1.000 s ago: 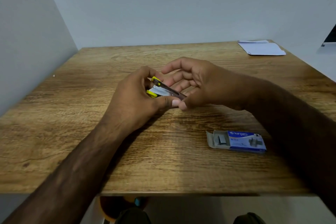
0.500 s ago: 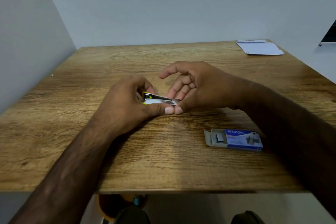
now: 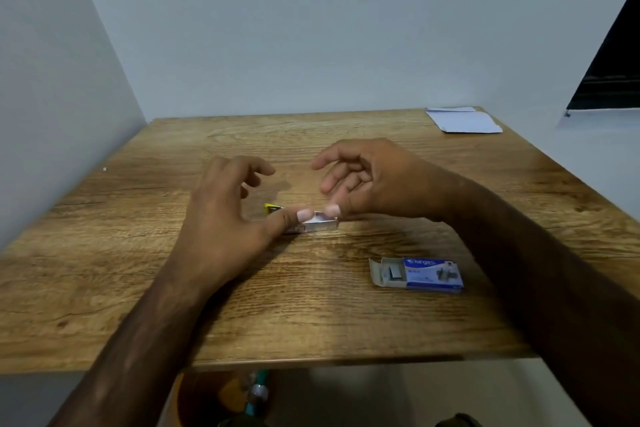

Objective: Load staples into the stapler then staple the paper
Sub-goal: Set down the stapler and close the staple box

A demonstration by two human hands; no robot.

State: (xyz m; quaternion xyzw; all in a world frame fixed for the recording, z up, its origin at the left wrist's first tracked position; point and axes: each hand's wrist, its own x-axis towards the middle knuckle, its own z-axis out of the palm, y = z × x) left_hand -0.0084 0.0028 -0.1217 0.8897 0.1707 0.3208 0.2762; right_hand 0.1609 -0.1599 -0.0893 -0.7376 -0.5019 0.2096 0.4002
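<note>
Wood-grain tabletop (image 3: 104, 253): a brown laminate surface set into a corner of pale walls; every object listed below is carried on it.
Left hand (image 3: 221, 218): placed left of centre with the back of the hand turned up. The fingers (image 3: 256, 169) are spread, loosely curved and raised off the surface, and nothing is gripped. Only the thumb tip (image 3: 302, 216) is laid on the stapler.
Small silver metal stapler with a yellow rear end (image 3: 320, 225): laid flat on the tabletop at centre, between the two hands, with the yellow end to the left. Its middle is hidden by the left thumb. A pale channel is seen along the exposed right part; whether staples lie in it cannot be told.
Right hand (image 3: 377, 184): placed right of centre. The thumb tip (image 3: 333, 210) is set against the far right corner of the stapler. The other fingers (image 3: 332, 163) are relaxed, half bent and lifted, and nothing is held.
Blue and grey cardboard staple box (image 3: 426, 274): laid nearer the front edge, to the right of the stapler and apart from it. The inner tray is slid out to the left, and grey staple strips are exposed.
White paper sheets (image 3: 464, 121): laid flat at the far right corner, well apart from the stapler and both hands.
Dark panel (image 3: 609, 73): seen at the upper right edge; its nature cannot be told.
</note>
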